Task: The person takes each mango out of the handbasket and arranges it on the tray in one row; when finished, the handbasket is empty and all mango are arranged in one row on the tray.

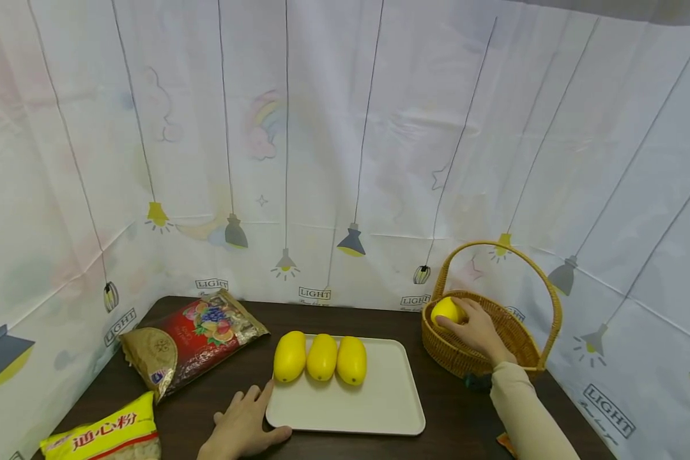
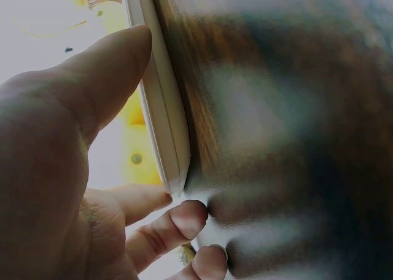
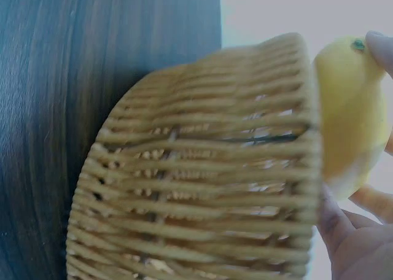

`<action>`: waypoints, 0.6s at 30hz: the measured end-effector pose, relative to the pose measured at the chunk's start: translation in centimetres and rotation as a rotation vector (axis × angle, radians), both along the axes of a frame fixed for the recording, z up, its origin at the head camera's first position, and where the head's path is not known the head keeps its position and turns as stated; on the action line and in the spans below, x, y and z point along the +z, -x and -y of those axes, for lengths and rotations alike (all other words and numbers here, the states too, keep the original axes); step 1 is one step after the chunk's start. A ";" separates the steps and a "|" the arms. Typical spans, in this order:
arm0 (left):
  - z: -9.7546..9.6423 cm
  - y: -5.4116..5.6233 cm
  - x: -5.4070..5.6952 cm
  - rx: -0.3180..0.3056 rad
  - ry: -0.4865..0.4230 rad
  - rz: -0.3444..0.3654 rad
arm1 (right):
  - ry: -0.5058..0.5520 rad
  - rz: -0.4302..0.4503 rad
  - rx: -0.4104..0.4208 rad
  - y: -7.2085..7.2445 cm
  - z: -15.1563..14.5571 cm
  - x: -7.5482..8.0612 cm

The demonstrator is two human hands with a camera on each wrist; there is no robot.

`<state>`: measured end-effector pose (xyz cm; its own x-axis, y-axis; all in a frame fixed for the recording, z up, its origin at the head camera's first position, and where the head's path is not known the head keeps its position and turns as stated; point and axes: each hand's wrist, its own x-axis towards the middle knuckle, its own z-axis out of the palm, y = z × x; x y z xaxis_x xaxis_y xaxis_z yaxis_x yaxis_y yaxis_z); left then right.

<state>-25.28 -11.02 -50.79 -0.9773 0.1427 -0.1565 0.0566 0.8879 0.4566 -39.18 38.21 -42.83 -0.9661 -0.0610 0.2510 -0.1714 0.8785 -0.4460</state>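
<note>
In the head view, my right hand grips a yellow mango at the left rim of a wicker basket. The right wrist view shows this mango just past the woven rim, with fingers and thumb around it. On a cream tray, three more yellow mangoes lie side by side at the back left. My left hand rests at the tray's front left corner. In the left wrist view its thumb touches the tray edge, and its other fingertips lie on the table.
A red and gold bag lies at the back left of the dark table, with a yellow pasta packet in front. The basket's tall handle arches over its opening. A printed curtain hangs behind.
</note>
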 end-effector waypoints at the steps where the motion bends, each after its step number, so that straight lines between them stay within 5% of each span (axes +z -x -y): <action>1: 0.0 0.0 0.0 0.000 0.001 -0.001 | -0.005 -0.007 0.008 -0.1 0.2 0.2; 18: -0.1 -0.3 0.4 -0.006 0.006 -0.001 | 0.045 -0.157 0.223 -3.7 6.0 2.2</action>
